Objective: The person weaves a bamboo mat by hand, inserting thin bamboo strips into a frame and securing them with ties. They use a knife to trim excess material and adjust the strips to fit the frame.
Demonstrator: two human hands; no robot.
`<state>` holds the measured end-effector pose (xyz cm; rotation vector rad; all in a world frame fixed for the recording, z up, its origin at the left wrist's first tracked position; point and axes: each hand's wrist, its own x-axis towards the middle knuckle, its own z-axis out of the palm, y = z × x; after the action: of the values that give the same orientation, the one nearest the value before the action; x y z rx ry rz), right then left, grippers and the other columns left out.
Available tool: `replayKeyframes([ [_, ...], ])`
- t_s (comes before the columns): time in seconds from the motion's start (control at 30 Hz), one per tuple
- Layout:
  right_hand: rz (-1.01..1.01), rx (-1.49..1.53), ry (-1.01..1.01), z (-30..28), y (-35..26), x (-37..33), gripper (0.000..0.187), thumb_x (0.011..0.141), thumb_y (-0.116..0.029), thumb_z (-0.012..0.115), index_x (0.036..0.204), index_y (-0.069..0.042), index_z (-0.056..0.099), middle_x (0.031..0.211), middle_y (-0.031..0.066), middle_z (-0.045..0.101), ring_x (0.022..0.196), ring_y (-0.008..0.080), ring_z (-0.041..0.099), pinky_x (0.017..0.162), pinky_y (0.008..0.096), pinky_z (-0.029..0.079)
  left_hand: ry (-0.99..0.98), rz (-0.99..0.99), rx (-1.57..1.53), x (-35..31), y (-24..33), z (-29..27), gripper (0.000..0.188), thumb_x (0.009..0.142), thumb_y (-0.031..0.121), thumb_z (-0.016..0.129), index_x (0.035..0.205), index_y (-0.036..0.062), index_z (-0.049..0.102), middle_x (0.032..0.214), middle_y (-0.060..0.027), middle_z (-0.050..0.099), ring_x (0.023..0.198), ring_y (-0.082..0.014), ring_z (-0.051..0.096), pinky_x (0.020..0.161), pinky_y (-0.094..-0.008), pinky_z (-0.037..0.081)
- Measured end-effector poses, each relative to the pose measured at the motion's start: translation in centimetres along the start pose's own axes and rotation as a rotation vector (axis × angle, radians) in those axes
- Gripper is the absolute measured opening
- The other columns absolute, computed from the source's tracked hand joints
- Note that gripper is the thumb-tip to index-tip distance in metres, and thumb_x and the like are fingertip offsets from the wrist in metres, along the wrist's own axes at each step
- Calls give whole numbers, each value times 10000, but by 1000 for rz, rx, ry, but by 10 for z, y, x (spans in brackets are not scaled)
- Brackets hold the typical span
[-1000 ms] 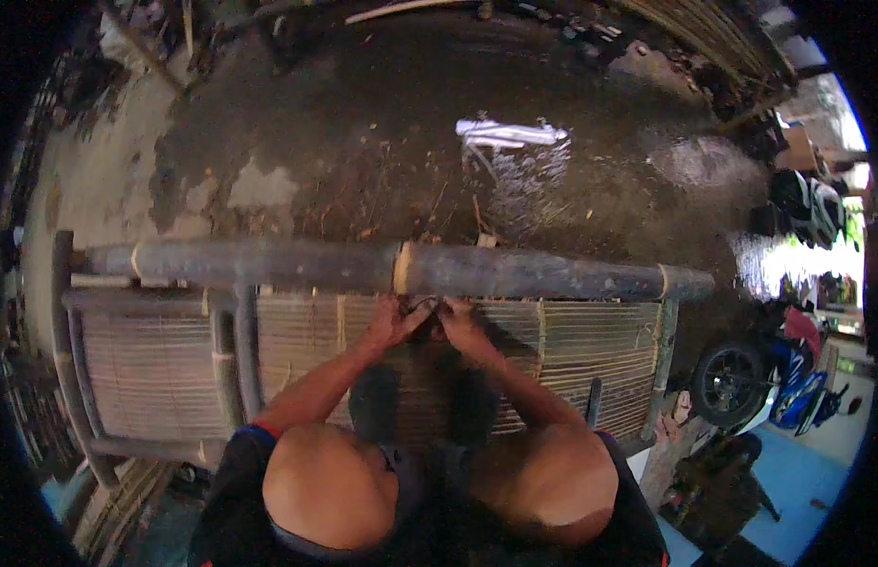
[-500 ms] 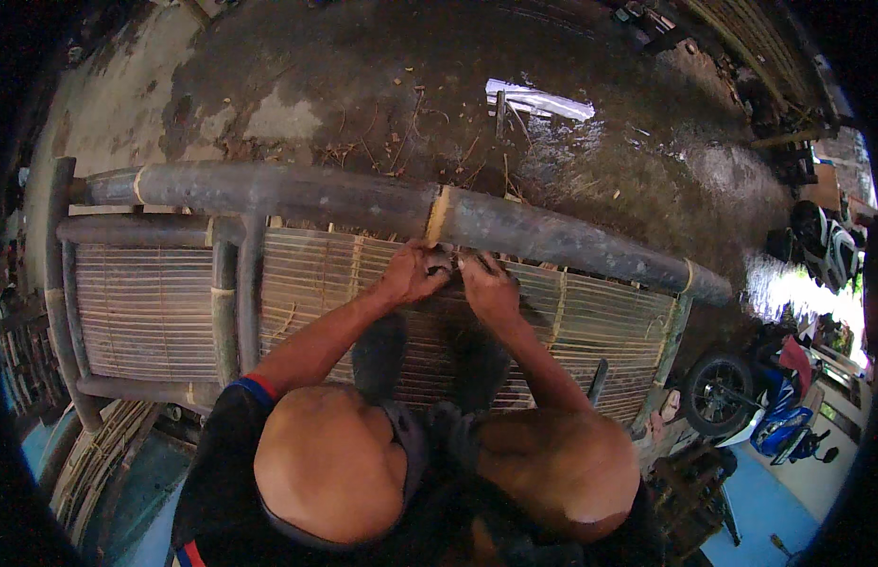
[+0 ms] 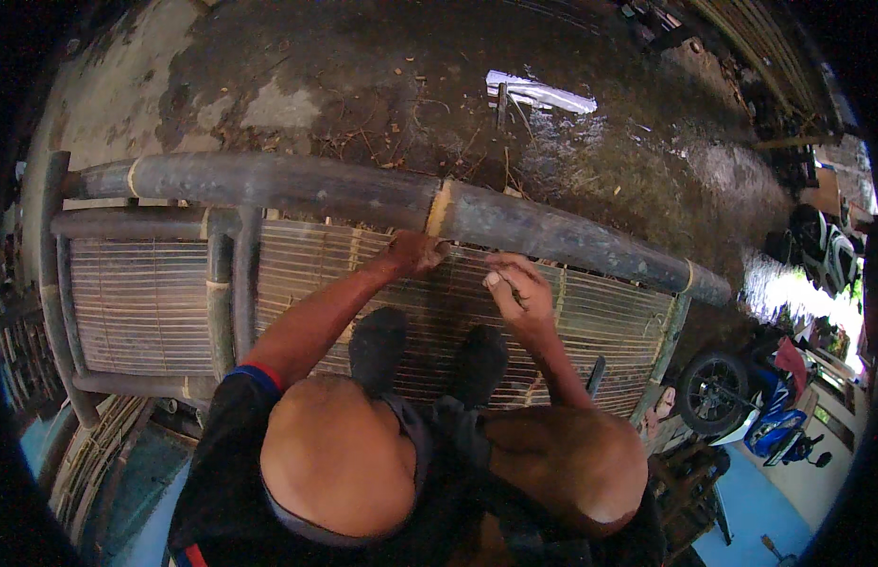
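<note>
A long grey bamboo pole [image 3: 297, 184] runs across in front of me, with a pale yellow binding [image 3: 440, 208] wrapped round it near the middle. Just below that binding, my left hand [image 3: 418, 253] is closed against the pole's near underside; what its fingers grip is hidden. My right hand [image 3: 522, 291] is a little to the right, apart from the pole, its fingers curled and drawn together. Anything between them is too thin to make out. Under both hands lies a panel of thin bamboo slats [image 3: 430, 302], tied with pale cross strips.
My feet [image 3: 378, 350] rest on the slats between my knees. Upright bamboo posts [image 3: 222, 302] divide the frame at left. A bundle of strips [image 3: 99, 454] lies lower left. A blue motorbike [image 3: 770, 416] stands at right. Beyond the pole is a stained, wet-looking floor [image 3: 363, 85] with scraps.
My right hand has drawn away from my left, toward me and to the right. My left hand stays near the binding. The view has shifted slightly.
</note>
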<state>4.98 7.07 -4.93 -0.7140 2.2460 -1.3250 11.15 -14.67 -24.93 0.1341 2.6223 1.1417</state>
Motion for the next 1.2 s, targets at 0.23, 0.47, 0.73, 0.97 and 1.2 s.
replayKeyframes([
  [0.23,7,158,44,20,20,4,207,972,-122,562,989,51,676,1138,138,691,933,192,640,843,310,495,-77,-146,-91,8,22,-7,467,893,481,580,1198,131,634,1060,-200,688,969,-379,670,792,-482,521],
  [0.47,96,642,7,52,30,19,232,970,-131,525,797,12,585,807,71,620,688,149,570,663,302,472,52,44,-234,-1,-16,21,512,899,506,573,1223,113,620,1062,-206,684,947,-381,671,820,-472,517],
  [0.73,405,724,172,34,49,-6,278,942,-174,562,699,-68,477,619,-20,431,576,100,401,556,280,337,186,22,180,-32,78,-25,386,882,372,659,1058,29,634,978,-196,668,876,-322,660,876,-424,501],
  [0.97,384,361,19,44,19,-2,252,948,-205,562,748,-52,545,627,-18,443,574,111,420,549,282,358,-316,146,-145,-15,93,-38,301,920,276,593,1135,66,619,1123,-176,632,1083,-324,603,920,-433,483],
  [1.2,246,16,-224,32,-5,-9,160,927,-182,594,860,-40,622,657,133,515,584,221,525,565,353,422,-393,187,-126,-20,91,-45,327,954,192,501,1263,101,552,1149,-180,606,1096,-354,590,928,-441,490],
])
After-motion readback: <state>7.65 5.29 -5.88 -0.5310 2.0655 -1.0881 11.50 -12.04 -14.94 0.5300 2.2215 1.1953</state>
